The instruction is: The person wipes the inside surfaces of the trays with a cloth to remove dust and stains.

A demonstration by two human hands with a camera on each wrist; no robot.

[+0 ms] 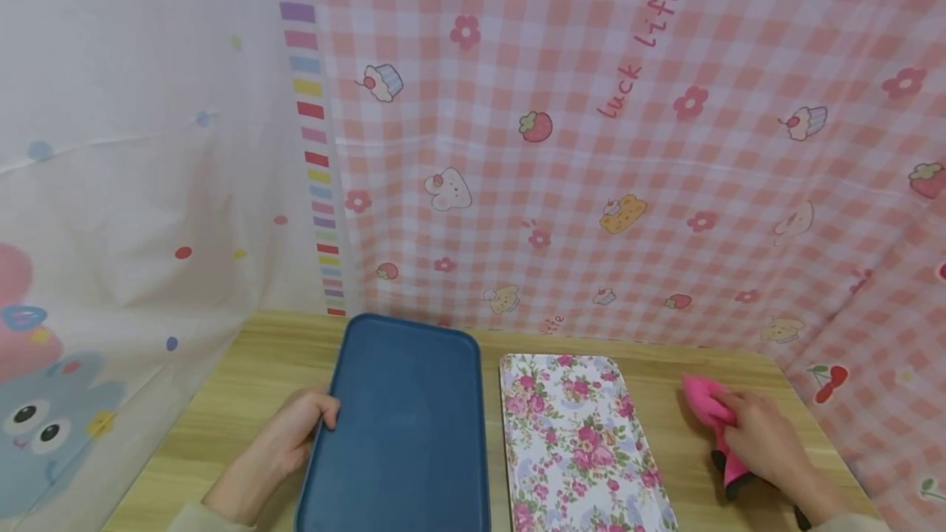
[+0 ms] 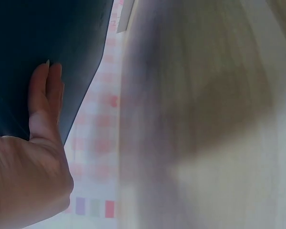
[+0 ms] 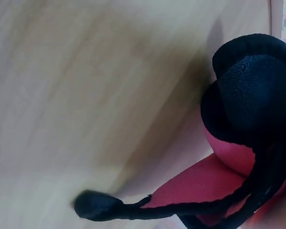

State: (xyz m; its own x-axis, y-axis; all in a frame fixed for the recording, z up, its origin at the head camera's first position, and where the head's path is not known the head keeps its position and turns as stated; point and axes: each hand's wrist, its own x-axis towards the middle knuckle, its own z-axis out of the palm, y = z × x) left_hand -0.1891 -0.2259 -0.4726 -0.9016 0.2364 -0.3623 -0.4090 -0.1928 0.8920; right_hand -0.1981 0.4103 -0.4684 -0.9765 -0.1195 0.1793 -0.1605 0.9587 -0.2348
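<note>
My left hand (image 1: 284, 437) holds the left edge of a dark blue rectangular tray (image 1: 402, 433), thumb on its upper face. In the left wrist view, fingers (image 2: 38, 95) lie against the tray's underside, which is lifted off the table on that side. At the right, my right hand (image 1: 772, 442) grips a soft bright pink item (image 1: 702, 396) with black trim. The right wrist view shows its black padded rim (image 3: 250, 45) and a black cord ending in a knob (image 3: 97, 205); its exact kind is unclear. The right fingers are mostly hidden there.
Between the hands lies a white rectangular board or tray with pink flowers (image 1: 576, 442). The wooden table (image 1: 222, 409) ends at a pink checked curtain (image 1: 480, 105) behind and a white printed curtain (image 1: 133, 187) at the left.
</note>
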